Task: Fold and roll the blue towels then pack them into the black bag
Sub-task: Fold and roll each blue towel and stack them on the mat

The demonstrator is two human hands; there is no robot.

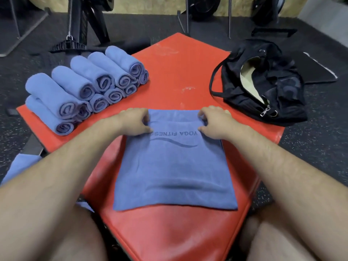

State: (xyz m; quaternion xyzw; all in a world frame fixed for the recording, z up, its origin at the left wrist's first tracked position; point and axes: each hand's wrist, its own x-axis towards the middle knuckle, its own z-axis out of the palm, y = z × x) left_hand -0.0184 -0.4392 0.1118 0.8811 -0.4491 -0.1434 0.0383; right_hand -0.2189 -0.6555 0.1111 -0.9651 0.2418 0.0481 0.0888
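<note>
Blue towel (pixel 175 166) at frame centre (logo upside down), its upper fold pinched by our left hand (pixel 135 119) and right hand (pixel 214 122).

A folded blue towel (pixel 175 166) is lying flat, lettering up, on the red pad (pixel 178 72). Rolled blue towels (pixel 84 87) are sitting stacked at its left, and the black bag (pixel 263 87) is slumping open at its right.
</note>
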